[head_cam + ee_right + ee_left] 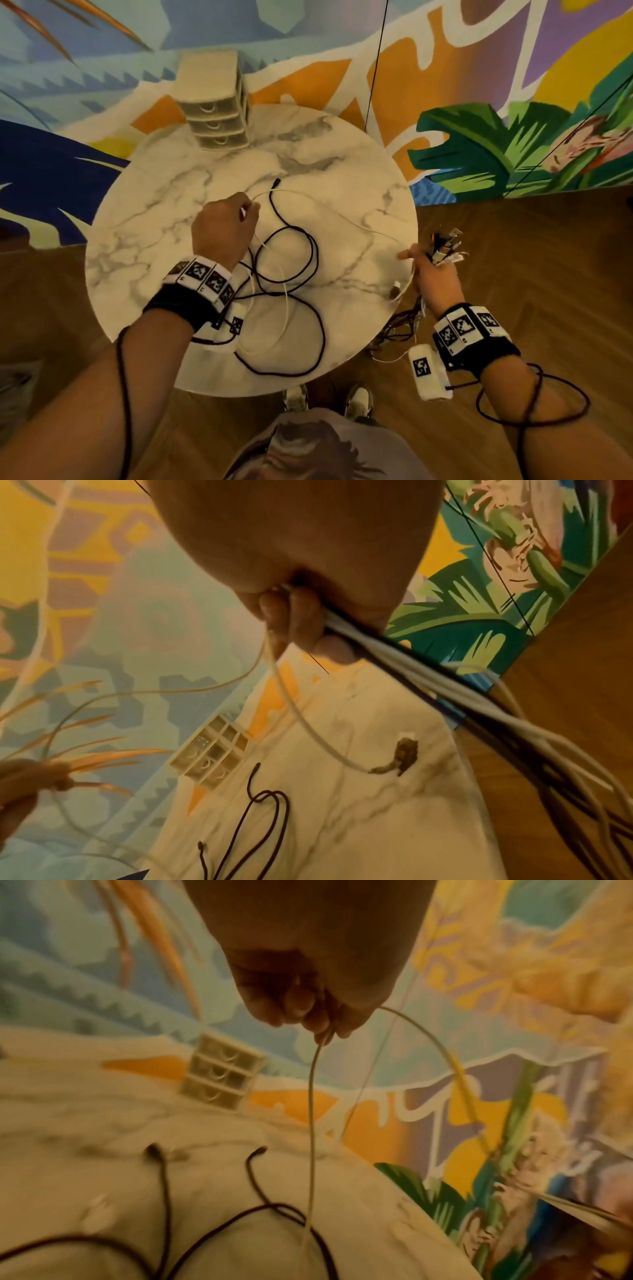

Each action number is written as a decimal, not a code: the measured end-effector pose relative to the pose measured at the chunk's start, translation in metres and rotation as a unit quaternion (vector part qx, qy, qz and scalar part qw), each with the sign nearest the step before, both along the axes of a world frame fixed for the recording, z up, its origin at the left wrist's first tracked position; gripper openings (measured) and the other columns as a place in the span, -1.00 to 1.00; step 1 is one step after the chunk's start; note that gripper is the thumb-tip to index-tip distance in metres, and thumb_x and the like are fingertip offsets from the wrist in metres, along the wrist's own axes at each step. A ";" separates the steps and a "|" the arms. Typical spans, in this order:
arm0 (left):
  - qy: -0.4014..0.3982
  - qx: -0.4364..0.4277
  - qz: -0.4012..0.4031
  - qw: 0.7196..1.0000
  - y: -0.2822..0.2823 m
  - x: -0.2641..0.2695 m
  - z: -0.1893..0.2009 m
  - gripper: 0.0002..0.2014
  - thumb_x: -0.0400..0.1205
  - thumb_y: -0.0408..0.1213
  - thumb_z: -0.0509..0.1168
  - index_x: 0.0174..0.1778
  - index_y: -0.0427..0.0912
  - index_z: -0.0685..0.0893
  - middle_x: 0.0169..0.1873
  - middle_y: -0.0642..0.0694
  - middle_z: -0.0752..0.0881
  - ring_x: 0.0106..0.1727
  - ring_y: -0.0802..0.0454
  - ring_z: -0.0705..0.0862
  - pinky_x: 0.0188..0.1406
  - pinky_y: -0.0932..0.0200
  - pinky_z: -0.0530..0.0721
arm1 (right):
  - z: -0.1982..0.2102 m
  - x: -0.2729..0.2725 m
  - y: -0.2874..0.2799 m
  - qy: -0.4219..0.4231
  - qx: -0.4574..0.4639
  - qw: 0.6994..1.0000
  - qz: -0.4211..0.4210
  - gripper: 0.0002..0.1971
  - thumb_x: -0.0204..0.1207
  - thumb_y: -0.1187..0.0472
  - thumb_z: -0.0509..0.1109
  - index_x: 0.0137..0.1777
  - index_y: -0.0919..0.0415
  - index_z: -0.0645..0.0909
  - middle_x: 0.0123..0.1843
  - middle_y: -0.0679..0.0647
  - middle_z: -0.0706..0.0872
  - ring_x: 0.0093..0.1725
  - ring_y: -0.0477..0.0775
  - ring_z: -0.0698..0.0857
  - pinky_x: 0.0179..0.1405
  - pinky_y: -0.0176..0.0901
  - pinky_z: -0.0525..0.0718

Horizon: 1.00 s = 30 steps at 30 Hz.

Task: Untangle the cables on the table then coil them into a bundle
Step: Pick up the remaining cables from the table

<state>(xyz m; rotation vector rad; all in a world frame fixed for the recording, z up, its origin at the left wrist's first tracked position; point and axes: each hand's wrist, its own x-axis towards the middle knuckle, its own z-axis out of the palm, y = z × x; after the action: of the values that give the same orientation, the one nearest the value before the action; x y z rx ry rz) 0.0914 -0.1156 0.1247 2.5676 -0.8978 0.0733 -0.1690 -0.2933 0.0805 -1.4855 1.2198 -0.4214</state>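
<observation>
On the round marble bench [144, 219], a black cable [310, 270] lies in loose loops near the middle and the near edge, one plug end pointing toward the far side. A thin white cable [286, 298] crosses it, running from the near edge up to the left hand [222, 226], which hangs above the bench left of centre and pinches the white cable between thumb and curled fingers [301, 1007]; from the pinch the cable arcs right across the bench toward the right hand [433, 274]. The right hand is at the right edge of the bench, fingers [298, 615] curled round a bundle of cables [445, 245], white and dark strands gathered together, their plug ends sticking out above the fist and the rest trailing down past the bench edge toward the wooden floor [548, 257]. A short white length with a plug [395, 289] dangles from this hand just over the bench. At the far side of the bench stands a small set of drawers [214, 113], in front of a painted wall [102, 68].
</observation>
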 end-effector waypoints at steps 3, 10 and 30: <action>-0.032 -0.006 -0.055 0.998 -0.002 -0.026 0.022 -0.76 0.65 -0.05 0.23 -0.20 -0.11 0.65 -0.33 -0.12 0.73 -0.23 -0.20 0.67 -0.38 0.12 0.42 | 0.006 0.003 -0.008 -0.004 -0.051 0.993 -0.109 -0.77 0.64 0.11 0.24 -0.14 0.03 0.72 -0.03 0.11 0.72 -0.08 0.04 0.61 -0.05 -0.09 0.50; -0.038 0.057 -0.271 0.960 -0.028 -0.091 0.019 -0.74 0.67 -0.08 0.16 -0.13 -0.14 0.66 -0.25 -0.08 0.72 -0.24 -0.18 0.70 -0.46 0.07 0.50 | 0.056 0.054 0.032 -0.044 -0.168 0.970 0.172 -0.73 0.68 0.25 0.21 0.29 0.24 0.63 0.11 -0.08 0.64 -0.02 -0.17 0.61 -0.15 -0.51 0.46; 0.127 0.243 -0.047 0.961 0.054 -0.015 -0.088 -0.78 0.66 -0.07 0.17 -0.01 -0.11 0.63 -0.08 -0.20 0.71 -0.06 -0.21 0.67 -0.24 0.08 0.57 | 0.053 0.029 -0.007 -0.089 -0.073 0.993 -0.009 -0.60 0.67 0.20 0.18 -0.45 0.18 0.30 -0.55 0.10 0.38 -0.68 -0.16 0.33 -0.66 -0.35 0.29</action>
<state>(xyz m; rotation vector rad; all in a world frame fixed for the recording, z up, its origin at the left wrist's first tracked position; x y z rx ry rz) 0.0760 -0.0615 0.0371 2.8733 -1.0358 -0.5581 -0.1404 -0.3004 0.1332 -1.5261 1.0788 -0.6529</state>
